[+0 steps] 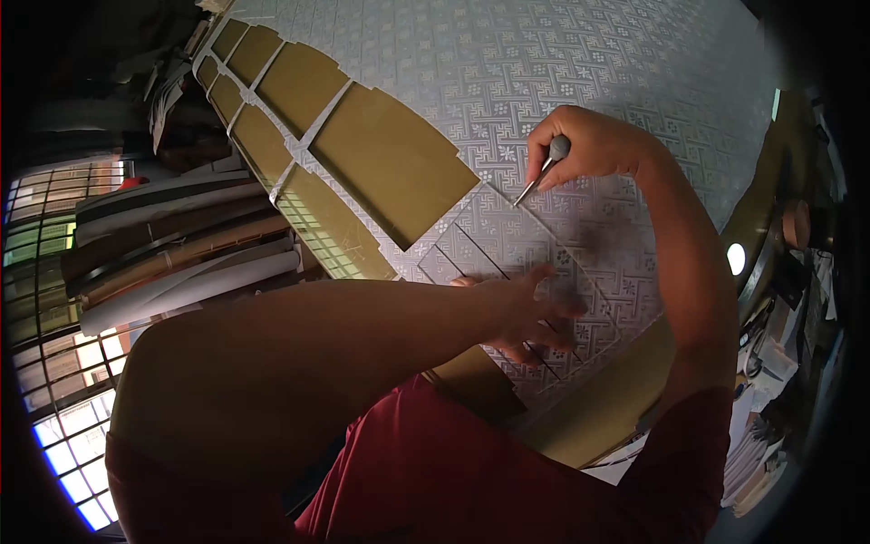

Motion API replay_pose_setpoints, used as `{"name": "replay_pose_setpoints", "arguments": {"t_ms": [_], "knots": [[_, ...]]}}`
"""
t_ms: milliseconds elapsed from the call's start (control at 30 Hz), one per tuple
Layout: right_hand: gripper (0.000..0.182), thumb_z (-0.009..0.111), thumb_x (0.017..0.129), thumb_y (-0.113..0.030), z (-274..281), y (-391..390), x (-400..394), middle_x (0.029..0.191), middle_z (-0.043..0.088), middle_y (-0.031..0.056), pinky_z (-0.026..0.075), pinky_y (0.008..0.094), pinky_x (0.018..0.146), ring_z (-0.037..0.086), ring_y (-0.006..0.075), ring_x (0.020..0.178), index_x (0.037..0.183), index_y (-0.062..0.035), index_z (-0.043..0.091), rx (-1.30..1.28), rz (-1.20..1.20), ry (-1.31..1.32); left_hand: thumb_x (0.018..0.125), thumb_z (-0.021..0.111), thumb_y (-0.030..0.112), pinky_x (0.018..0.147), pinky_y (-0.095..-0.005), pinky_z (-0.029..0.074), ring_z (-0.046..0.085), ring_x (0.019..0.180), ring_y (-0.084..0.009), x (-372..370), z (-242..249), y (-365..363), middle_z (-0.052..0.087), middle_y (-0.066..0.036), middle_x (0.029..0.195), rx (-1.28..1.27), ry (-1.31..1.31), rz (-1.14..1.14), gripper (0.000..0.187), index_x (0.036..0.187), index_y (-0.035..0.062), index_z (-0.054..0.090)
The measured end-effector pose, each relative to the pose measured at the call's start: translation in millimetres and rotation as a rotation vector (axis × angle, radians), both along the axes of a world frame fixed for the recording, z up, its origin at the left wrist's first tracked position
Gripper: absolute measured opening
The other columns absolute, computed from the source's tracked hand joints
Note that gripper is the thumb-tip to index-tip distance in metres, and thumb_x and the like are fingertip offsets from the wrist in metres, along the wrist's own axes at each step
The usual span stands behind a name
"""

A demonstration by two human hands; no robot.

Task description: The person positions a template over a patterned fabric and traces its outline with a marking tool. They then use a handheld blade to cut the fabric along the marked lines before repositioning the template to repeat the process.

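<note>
My right hand (pixel 594 143) is closed around a slim pointed metal tool (pixel 549 168) with a round dark knob at its top end. The tool's tip points down onto a silvery patterned sheet (pixel 507 113), right at a straight edge line that slants down to the right. Below and left of it, my left hand (pixel 530 317) lies on the sheet with its fingers spread. Several thin dark parallel lines run under that hand across a rectangular area (pixel 462 227). Part of the area is hidden by the left hand and forearm.
Olive-yellow panels (pixel 390 168) with pale strips between them lie at the left of the sheet. Rolls of material (pixel 190 240) are stacked beyond the table's left edge, near a barred window (pixel 63 363). Papers (pixel 766 372) and other items crowd the right side.
</note>
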State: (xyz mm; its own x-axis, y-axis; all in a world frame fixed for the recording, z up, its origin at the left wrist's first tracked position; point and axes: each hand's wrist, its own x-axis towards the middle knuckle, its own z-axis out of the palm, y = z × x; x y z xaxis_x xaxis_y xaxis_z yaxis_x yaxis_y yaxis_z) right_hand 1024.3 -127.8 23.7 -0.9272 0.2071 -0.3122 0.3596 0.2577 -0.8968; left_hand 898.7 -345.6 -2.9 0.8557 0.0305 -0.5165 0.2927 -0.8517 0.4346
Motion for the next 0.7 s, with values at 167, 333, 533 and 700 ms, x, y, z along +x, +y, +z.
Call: {"name": "replay_pose_setpoints", "arguments": {"t_ms": [167, 333, 533, 700], "knots": [[0.013, 0.083, 0.082, -0.003, -13.1, 2.5, 2.1, 0.093, 0.076, 0.006, 0.057, 0.0257, 0.064, 0.07, 0.0113, 0.076, 0.093, -0.0014, 0.077, -0.211, -0.065, -0.007, 0.09, 0.078, 0.03, 0.124, -0.0684, 0.028, 0.01, 0.159, -0.0388, 11.5, 26.1, 9.5, 0.003, 0.0, 0.175, -0.093, 0.045, 0.141, 0.095, 0.161, 0.054, 0.02], [0.012, 0.078, 0.086, -0.006, 2.3, -22.8, 23.6, 0.09, 0.074, 0.0074, 0.057, 0.0266, 0.064, 0.071, 0.0119, 0.076, 0.095, 0.0007, 0.074, -0.204, -0.237, 0.156, 0.097, 0.067, 0.041, 0.121, -0.0727, 0.023, 0.001, 0.163, -0.0301, 1.3, 50.8, 22.8, 0.016, 0.008, 0.174, 0.219, 0.023, -0.402, 0.066, 0.156, 0.0491, 0.038], [0.015, 0.07, 0.086, -0.006, -2.8, -87.1, 32.6, 0.088, 0.074, 0.0078, 0.055, 0.0318, 0.075, 0.07, 0.0149, 0.082, 0.099, 0.0022, 0.072, 0.1, -0.458, 0.224, 0.093, 0.071, 0.04, 0.119, -0.0763, 0.028, 0.0, 0.162, -0.034, -2.5, 18.4, 12.4, 0.007, 0.008, 0.176, 0.216, -0.106, -0.331, 0.067, 0.152, 0.0499, 0.04], [0.015, 0.076, 0.088, -0.015, -12.2, -128.8, 21.5, 0.084, 0.076, 0.0102, 0.054, 0.0348, 0.068, 0.072, 0.0224, 0.071, 0.097, -0.0048, 0.073, 0.356, -0.765, 0.244, 0.102, 0.051, 0.053, 0.12, -0.0769, 0.021, 0.003, 0.162, -0.0321, 3.6, 23.1, 10.2, 0.009, 0.003, 0.177, -0.059, 0.029, 0.053, 0.057, 0.157, 0.0513, 0.034]]}}
